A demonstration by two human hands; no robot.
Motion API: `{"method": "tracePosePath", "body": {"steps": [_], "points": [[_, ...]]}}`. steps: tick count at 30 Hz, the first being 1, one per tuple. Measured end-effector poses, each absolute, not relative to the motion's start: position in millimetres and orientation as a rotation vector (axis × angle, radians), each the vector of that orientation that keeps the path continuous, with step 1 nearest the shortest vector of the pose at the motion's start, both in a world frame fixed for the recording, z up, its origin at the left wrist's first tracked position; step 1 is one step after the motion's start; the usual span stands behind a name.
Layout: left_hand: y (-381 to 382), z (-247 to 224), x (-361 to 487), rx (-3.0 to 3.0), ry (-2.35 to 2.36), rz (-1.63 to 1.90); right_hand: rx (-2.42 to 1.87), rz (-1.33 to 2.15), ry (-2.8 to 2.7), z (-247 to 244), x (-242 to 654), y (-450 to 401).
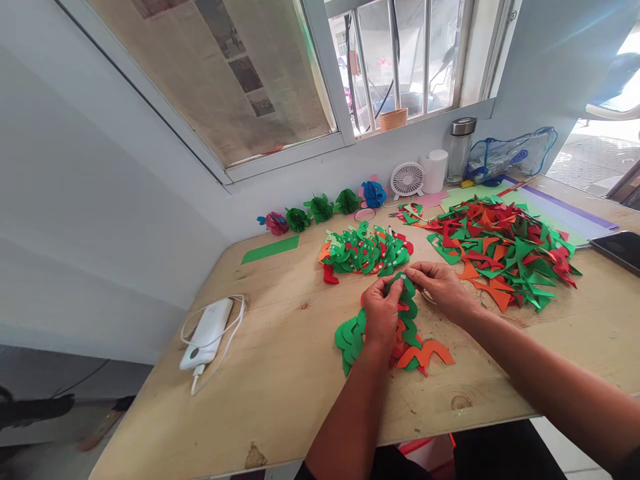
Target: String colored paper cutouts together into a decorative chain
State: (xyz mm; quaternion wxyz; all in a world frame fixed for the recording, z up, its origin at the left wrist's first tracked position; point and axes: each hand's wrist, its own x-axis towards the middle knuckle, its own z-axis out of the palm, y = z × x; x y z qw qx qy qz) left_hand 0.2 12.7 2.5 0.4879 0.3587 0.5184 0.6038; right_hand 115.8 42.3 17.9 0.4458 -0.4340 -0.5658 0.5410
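My left hand point(383, 308) pinches a green scalloped paper cutout point(409, 303), which has a small white patch near its top. Close beside it, my right hand point(440, 283) has thumb and fingers pressed together at the cutout's upper edge; whether it grips the paper or a tiny piece there is too small to tell. Under and around my left hand lie green wavy paper cutouts point(351, 339) and an orange wavy strip point(435, 351), with some red paper among them. Just beyond both hands sits a pile of green and red cutouts point(367, 250) bearing small white patches.
A large heap of green, red and orange paper scraps point(505, 247) spreads at the right. At the left is a white power bank point(207, 333) with its cable. Along the wall stand paper ornaments point(320, 208), a small fan point(407, 180) and a glass bottle point(459, 152). A phone point(620, 250) lies far right.
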Motion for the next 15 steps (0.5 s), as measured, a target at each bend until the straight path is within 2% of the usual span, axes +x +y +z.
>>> {"method": "tracePosePath", "body": {"steps": [15], "points": [[9.5,8.6,-1.3,0.967,1.318,1.456,-1.08,1.31,-1.433,19.5,114.7,41.8]]}}
